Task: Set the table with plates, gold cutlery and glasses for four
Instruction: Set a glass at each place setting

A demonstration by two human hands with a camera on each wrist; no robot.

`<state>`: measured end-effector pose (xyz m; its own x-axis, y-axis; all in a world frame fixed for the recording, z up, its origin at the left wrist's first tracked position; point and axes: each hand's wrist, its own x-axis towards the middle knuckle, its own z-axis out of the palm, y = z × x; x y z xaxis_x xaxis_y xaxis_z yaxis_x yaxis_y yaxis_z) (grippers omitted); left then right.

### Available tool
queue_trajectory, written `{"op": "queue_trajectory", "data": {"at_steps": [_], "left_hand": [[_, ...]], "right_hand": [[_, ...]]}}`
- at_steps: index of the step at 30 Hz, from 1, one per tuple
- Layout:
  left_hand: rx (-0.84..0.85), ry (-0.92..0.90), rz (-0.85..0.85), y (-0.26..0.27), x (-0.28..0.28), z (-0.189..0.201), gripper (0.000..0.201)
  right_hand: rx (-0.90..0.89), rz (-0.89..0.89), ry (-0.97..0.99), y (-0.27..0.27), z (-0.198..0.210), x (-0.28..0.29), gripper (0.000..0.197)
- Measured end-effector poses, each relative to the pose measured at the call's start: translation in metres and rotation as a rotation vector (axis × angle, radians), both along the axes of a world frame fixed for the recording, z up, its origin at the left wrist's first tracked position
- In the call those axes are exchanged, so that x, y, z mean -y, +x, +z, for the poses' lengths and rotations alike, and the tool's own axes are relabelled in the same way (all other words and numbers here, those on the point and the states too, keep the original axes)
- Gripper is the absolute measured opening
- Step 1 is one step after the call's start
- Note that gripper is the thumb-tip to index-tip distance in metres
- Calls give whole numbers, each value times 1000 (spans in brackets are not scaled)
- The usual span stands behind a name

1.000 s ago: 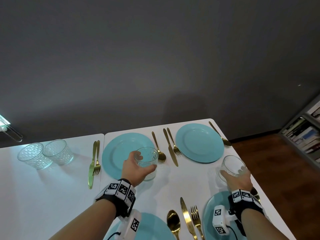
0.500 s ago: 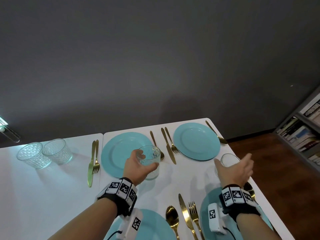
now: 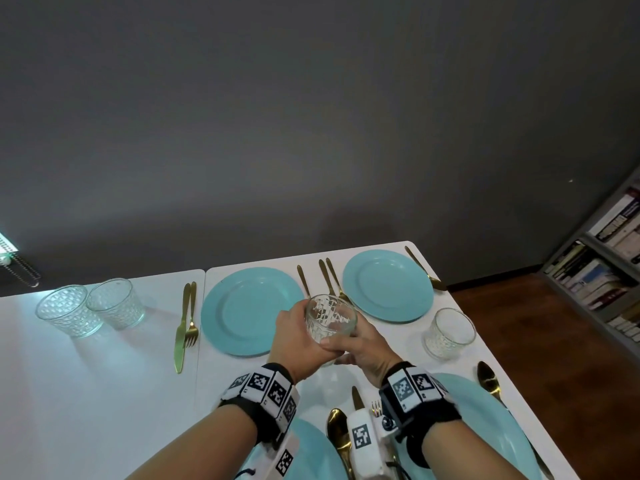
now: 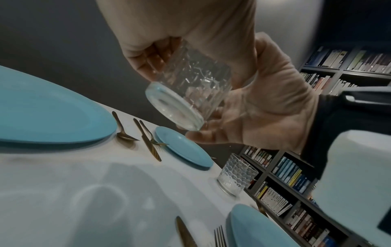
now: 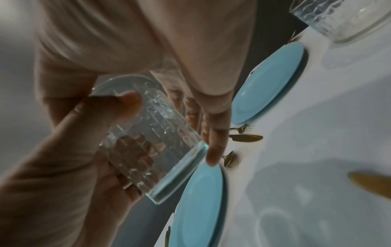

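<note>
Four blue plates are lying on the white table [image 3: 86, 393]: the far left plate [image 3: 249, 310], the far right plate [image 3: 388, 285], and two near ones, the near right plate [image 3: 485, 417] and the near left plate [image 3: 311, 455], both partly hidden by the forearms in the head view. Only the head view is showing the two spare glasses [image 3: 90, 308] standing side by side, well apart to the left, and the knife and fork [image 3: 185, 323] lying beside the far left plate. A set glass [image 3: 448, 332] is standing upright by the table's right edge, between the two right-hand plates; the left wrist view is showing it against a bookshelf [image 4: 296, 183].

Both hands are meeting on the held glass [image 3: 329, 318], which is hanging in the air above the middle of the table. The left hand [image 3: 298, 341] is wrapping its fingers round the glass's side. The right hand [image 3: 363, 348] is cupping the lower part, fingers curled onto it. The wrist views are adding what the head view is hiding: the glass is tilting, its thick base [image 4: 173, 110] clear of the table, and the thumb [image 5: 118, 107] is pressing on the patterned wall.
</note>
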<state>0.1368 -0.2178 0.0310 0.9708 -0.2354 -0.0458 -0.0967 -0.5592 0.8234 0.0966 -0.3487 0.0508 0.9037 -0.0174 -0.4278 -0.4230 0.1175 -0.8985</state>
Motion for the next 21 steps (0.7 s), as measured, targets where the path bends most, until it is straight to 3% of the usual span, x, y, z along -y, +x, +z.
{"op": "queue_trajectory", "data": {"at_steps": [5,10,14,17,21], "left_hand": [[-34,7,-37,-9,-4,3,91],[-38,75,-107,-8,-3,-12,119],[-69,217,-237,-16,0,7,114],[-119,310,-185,-15,-2,6,105],[-134,324,-125,-11,-11,6,79]], "right_hand": [[23,-33,-5,-5,-5,-5,77],[56,-97,-54,-10,-15,-3,68],[41,-90,-319,-11,-27,11,75],[-33,-123,-488,-13,-38,28,83],[-129,-194,-585,-17,-54,49,86]]}}
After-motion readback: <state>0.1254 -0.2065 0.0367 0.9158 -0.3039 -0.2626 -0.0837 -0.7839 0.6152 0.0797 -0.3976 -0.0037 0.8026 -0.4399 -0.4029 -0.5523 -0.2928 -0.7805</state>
